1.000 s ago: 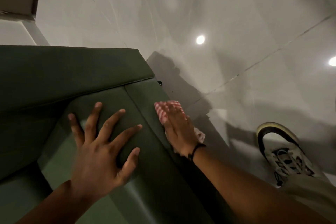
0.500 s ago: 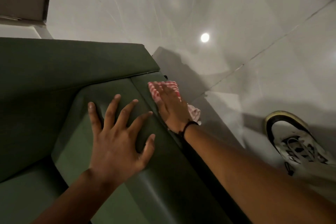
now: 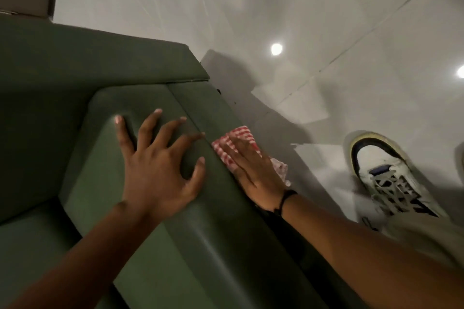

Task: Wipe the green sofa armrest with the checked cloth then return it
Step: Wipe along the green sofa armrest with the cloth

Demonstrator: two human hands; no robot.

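The green sofa armrest (image 3: 140,108) runs from the lower middle up to the sofa back. My left hand (image 3: 160,163) lies flat on top of the armrest, fingers spread, holding nothing. My right hand (image 3: 253,170) presses the red-and-white checked cloth (image 3: 236,138) against the armrest's outer side, just below its top edge. Most of the cloth is hidden under the palm; a corner sticks out ahead of the fingers and another by the wrist.
The sofa back (image 3: 88,57) fills the upper left and the seat cushion (image 3: 32,246) the lower left. Glossy grey floor tiles (image 3: 326,20) lie to the right. My white and black shoe (image 3: 386,173) stands on the floor beside the armrest.
My right hand first slid the cloth forward along the armrest's outer side, then drew it back toward me. My left hand has stayed flat on top of the armrest.
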